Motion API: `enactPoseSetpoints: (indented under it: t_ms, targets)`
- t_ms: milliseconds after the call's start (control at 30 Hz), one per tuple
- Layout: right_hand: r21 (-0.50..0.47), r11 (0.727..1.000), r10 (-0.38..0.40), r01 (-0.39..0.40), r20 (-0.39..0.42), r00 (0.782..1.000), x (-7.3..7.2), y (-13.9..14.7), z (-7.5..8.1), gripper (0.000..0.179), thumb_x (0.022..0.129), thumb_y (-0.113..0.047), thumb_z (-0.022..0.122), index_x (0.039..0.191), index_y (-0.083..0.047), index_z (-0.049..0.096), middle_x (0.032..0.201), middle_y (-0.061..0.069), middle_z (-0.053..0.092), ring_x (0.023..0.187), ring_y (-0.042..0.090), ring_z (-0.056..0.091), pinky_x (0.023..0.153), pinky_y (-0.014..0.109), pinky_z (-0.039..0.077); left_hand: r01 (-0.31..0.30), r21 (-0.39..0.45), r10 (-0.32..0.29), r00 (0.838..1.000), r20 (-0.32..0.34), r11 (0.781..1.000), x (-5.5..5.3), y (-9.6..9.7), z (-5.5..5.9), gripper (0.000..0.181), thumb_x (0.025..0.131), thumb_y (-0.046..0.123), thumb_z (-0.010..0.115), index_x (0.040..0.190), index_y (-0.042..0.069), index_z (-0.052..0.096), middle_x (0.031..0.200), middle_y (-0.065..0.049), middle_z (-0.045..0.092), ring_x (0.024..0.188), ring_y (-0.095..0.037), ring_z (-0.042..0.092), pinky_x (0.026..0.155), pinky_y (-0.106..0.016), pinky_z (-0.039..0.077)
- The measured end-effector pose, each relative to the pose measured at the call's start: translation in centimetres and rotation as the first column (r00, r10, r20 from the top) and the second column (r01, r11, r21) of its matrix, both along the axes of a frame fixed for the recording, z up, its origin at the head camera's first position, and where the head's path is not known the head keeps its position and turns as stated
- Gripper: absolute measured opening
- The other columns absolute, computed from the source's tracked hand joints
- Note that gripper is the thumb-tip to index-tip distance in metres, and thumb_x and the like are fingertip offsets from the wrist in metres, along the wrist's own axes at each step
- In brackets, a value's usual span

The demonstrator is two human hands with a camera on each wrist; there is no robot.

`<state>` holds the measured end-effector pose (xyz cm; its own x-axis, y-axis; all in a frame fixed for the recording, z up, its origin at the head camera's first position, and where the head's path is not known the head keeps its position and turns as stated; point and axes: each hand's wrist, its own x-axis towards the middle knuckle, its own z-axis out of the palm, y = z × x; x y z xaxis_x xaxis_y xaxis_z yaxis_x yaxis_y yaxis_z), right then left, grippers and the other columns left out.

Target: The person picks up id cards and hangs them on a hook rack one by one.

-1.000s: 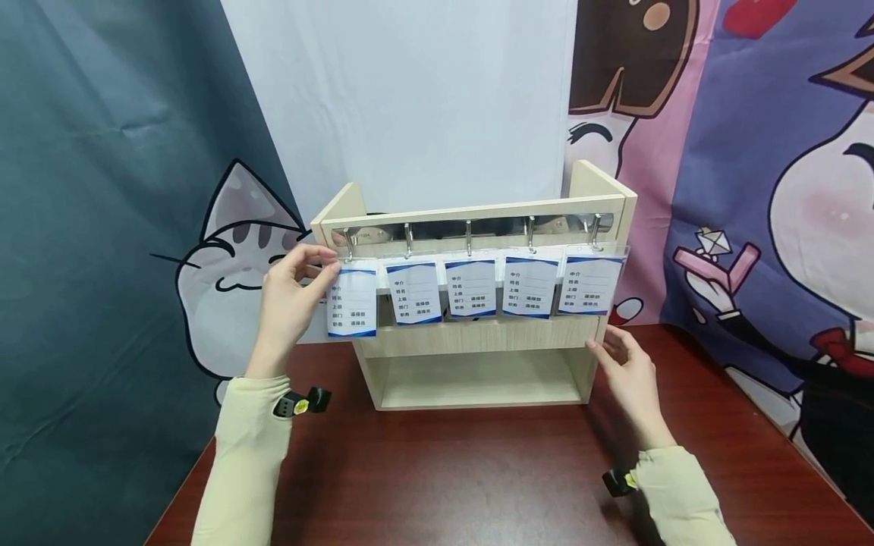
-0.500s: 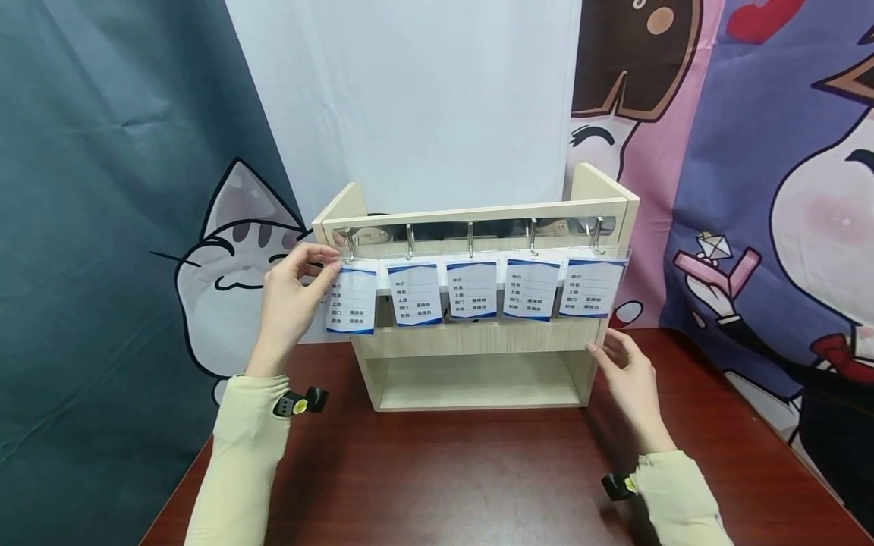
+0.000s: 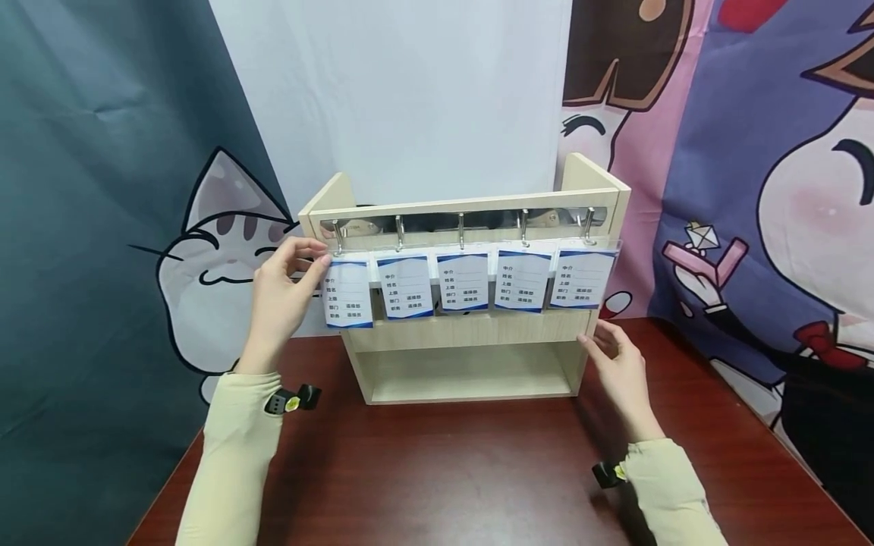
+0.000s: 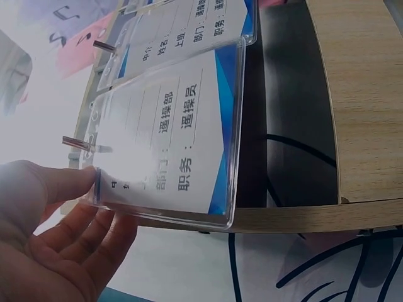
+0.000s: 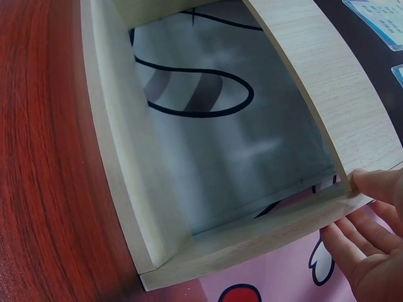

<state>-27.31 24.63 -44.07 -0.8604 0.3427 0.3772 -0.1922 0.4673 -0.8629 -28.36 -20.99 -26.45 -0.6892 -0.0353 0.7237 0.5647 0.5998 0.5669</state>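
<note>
Several clear-sleeved name badges hang in a row from metal hooks on a pale wooden rack (image 3: 471, 332). At the row's left end, my left hand (image 3: 281, 299) pinches the upper corner of the leftmost badge (image 3: 347, 297) between thumb and fingers. The left wrist view shows that badge (image 4: 157, 145) close up, its hook (image 4: 77, 143) passing through the top edge. My right hand (image 3: 621, 373) holds the rack's right side panel, below the rightmost badge (image 3: 583, 279). In the right wrist view its thumb (image 5: 378, 185) lies inside the panel edge and the fingers outside.
The rack stands on a dark red wooden table (image 3: 437, 470), with an open lower compartment (image 3: 464, 371). A shiny strip (image 3: 492, 220) carries the hooks. Behind are a white cloth (image 3: 410, 91), a green curtain (image 3: 102, 265) and a cartoon backdrop (image 3: 717, 152).
In the head view the whole scene has shifted slightly left and up. Both hands keep their places on the badge and the rack.
</note>
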Motion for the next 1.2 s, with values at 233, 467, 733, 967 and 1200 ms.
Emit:
enactPoseSetpoints:
  t_ms: [233, 467, 733, 967, 1200]
  targets:
    - [-0.022, 1.000, -0.009, 0.010, 0.008, 1.000, 0.1, 0.1, 0.0, 0.050, 0.096, -0.035, 0.071, 0.138, -0.009, 0.060, 0.129, 0.013, 0.067, 0.113, 0.015, 0.065, 0.080, 0.006, 0.045, 0.006, 0.019, -0.006, 1.000, -0.010, 1.000, 0.0, 0.2, -0.3, 0.019, 0.099, 0.017, 0.068, 0.113, 0.005, 0.068, 0.105, -0.009, 0.072, 0.080, -0.008, 0.062, 0.064, -0.016, 0.050]
    - [-0.032, 0.999, -0.020, 0.020, 0.000, 1.000, 0.1, 0.1, -0.1, 0.049, 0.095, -0.035, 0.072, 0.137, -0.010, 0.061, 0.127, 0.011, 0.068, 0.105, -0.001, 0.061, 0.080, 0.007, 0.046, 0.045, 0.060, -0.044, 0.999, -0.021, 0.997, -0.1, 0.0, -0.6, 0.019, 0.100, 0.017, 0.067, 0.115, 0.005, 0.068, 0.108, -0.009, 0.072, 0.083, -0.007, 0.064, 0.067, -0.014, 0.052]
    - [-0.035, 0.999, -0.012, 0.013, 0.005, 1.000, 0.0, 0.2, 0.0, 0.050, 0.095, -0.036, 0.072, 0.137, -0.010, 0.061, 0.127, 0.011, 0.068, 0.104, -0.002, 0.061, 0.080, 0.007, 0.046, 0.088, 0.105, -0.085, 0.996, -0.028, 0.991, -0.1, 0.0, -1.3, 0.021, 0.099, 0.014, 0.066, 0.119, 0.006, 0.067, 0.110, -0.008, 0.071, 0.089, -0.009, 0.065, 0.071, -0.015, 0.053]
    - [-0.036, 0.999, -0.007, 0.007, 0.006, 1.000, 0.0, 0.2, 0.0, 0.051, 0.095, -0.036, 0.072, 0.137, -0.011, 0.061, 0.129, 0.011, 0.067, 0.105, -0.002, 0.060, 0.079, 0.007, 0.046, 0.128, 0.129, -0.126, 0.992, -0.024, 0.983, -0.2, -0.2, -2.0, 0.030, 0.098, 0.008, 0.068, 0.127, 0.007, 0.062, 0.115, -0.006, 0.068, 0.096, -0.010, 0.063, 0.077, -0.018, 0.054]
    - [-0.037, 0.999, -0.009, 0.010, 0.014, 1.000, 0.1, 0.2, -0.1, 0.051, 0.095, -0.038, 0.072, 0.137, -0.011, 0.061, 0.129, 0.011, 0.067, 0.107, 0.003, 0.062, 0.079, 0.007, 0.046, 0.161, 0.171, -0.166, 0.986, 0.019, 0.972, -0.2, -0.2, -2.6, 0.038, 0.098, 0.008, 0.067, 0.134, 0.006, 0.057, 0.117, -0.008, 0.065, 0.099, -0.011, 0.061, 0.080, -0.017, 0.052]
